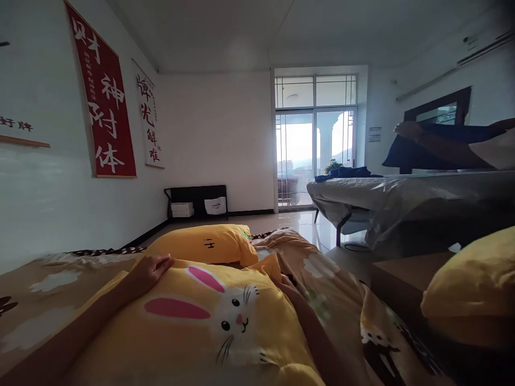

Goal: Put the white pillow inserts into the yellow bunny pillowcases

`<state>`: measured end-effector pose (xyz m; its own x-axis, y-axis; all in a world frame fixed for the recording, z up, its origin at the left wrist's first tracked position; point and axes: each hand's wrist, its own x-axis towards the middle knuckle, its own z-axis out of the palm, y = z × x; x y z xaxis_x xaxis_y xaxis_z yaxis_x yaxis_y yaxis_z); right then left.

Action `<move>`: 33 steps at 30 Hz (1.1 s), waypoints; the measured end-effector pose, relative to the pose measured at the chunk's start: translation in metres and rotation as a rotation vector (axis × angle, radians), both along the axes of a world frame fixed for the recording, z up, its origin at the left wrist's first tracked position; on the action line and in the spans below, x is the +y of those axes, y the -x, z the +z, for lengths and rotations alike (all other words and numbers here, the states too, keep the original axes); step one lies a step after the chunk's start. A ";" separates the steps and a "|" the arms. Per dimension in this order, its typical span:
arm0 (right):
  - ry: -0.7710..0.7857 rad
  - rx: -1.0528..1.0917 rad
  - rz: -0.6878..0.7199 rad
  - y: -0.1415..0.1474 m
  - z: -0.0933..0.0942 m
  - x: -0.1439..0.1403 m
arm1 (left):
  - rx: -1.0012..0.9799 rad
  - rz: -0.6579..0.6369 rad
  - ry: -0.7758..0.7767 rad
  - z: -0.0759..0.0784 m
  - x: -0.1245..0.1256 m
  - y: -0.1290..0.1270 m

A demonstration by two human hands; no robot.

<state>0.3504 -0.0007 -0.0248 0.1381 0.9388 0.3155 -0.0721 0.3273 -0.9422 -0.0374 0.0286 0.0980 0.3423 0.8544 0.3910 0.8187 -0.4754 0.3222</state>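
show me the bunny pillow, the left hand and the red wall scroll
bunny pillow point(209, 327): head view, on the yellow cover beside the rabbit face
left hand point(151, 271): head view, on the back of the hand resting on the pillow's top edge
red wall scroll point(102, 96): head view, on the red middle of the banner

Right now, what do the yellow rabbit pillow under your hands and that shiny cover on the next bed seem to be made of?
The rabbit pillow looks like soft matte printed fabric, probably cotton: it wrinkles softly under the left hand. The bed cover looks like thin clear plastic sheeting: glossy highlights and sharp crinkles.
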 end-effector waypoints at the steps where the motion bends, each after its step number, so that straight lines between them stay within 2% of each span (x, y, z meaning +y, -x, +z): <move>1: -0.004 -0.039 -0.032 0.004 0.009 -0.005 | -0.008 0.002 -0.013 0.006 -0.007 0.007; 5: -0.190 -0.460 -0.389 0.023 0.064 -0.018 | -0.009 0.077 -0.073 0.036 -0.035 0.033; 8: -0.266 -0.647 -0.519 0.032 0.109 -0.008 | 0.052 0.184 -0.125 0.055 -0.048 0.041; 11: -0.219 -0.715 -0.601 0.041 0.140 0.013 | 0.114 0.309 -0.181 0.061 -0.050 0.043; 13: -0.195 -0.745 -0.645 0.054 0.147 0.018 | 0.143 0.354 -0.180 0.057 -0.047 0.047; 15: -0.251 -0.765 -0.659 0.078 0.136 0.007 | 0.168 0.357 -0.160 0.049 -0.043 0.054; 17: -0.441 -0.836 -0.583 0.107 0.110 -0.019 | 0.189 0.345 -0.147 0.042 -0.039 0.061; 19: -0.717 -1.019 -0.342 0.134 0.073 -0.052 | 0.204 0.343 -0.136 0.037 -0.033 0.066; 20: -0.817 -1.139 -0.188 0.144 0.055 -0.068 | 0.210 0.343 -0.125 0.034 -0.030 0.069; 21: -0.855 -1.209 -0.086 0.151 0.038 -0.081 | 0.214 0.343 -0.113 0.032 -0.026 0.071; 23: -0.799 -1.285 0.007 0.154 0.012 -0.097 | 0.212 0.353 -0.078 0.025 -0.020 0.075; 26: -0.569 -1.329 -0.004 0.141 -0.004 -0.096 | 0.179 0.320 0.019 0.010 -0.014 0.076; 30: -0.420 -1.452 0.096 0.125 -0.002 -0.085 | 0.164 0.191 0.103 -0.008 -0.022 0.060; 33: -0.438 -1.507 0.142 0.119 0.005 -0.091 | 0.273 0.164 -0.014 -0.013 -0.039 0.033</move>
